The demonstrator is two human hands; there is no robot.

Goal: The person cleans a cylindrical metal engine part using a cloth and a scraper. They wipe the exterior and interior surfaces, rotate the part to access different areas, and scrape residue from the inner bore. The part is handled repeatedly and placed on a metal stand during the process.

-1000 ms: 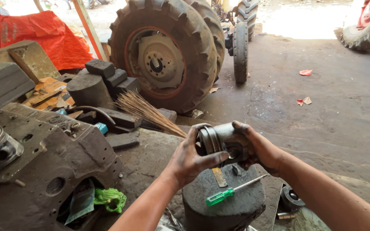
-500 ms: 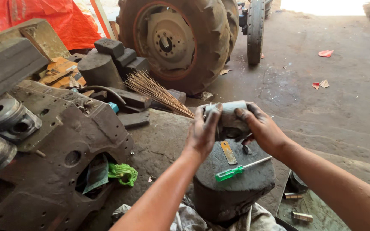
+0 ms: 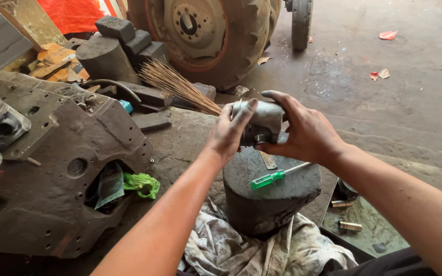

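While both hands grip it, the grey metal cylindrical piston (image 3: 260, 121) sits mid-frame above the dark rounded iron block (image 3: 274, 191).
Left hand (image 3: 229, 134) and right hand (image 3: 303, 134) clench its ends; greasy fingers could slip, dropping it onto the green-handled screwdriver (image 3: 274, 177).

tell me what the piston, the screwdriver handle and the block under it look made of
Piston: bare grey metal, dull sheen, likely aluminium; both hands grip it, left hand, right hand.
Screwdriver handle: translucent green plastic, glossy.
Block: dark, rough, matte surface; probably cast iron or heavy steel, though its grime leaves that open.
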